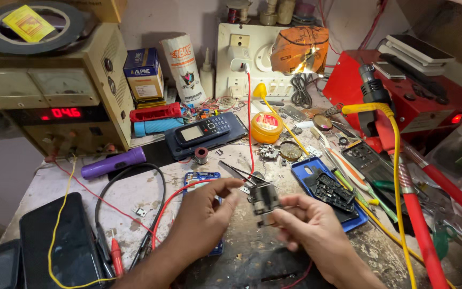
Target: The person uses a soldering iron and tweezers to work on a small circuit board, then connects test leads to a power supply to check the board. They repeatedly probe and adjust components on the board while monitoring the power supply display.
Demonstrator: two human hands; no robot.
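Over the middle of the workbench, both hands grip one small grey metal phone part (264, 200). My right hand (311, 227) pinches it from below and the right. Thumb and fingers of my left hand (207, 214) meet it from the left. A pair of tweezers (240, 174) lies on the bench just behind the part. Partly hidden under my left hand is a blue phone board (201, 177). To the right of the hands lies a blue phone shell (324, 187) with a black frame in it.
A beige power supply (54, 91) with a red display stands at the back left. A dark keypad phone (207, 131), a purple torch (113, 163), an orange tin (266, 127), red and black test leads (118, 257), a black phone (60, 243) and a red station (402, 91) with a yellow hose crowd the bench.
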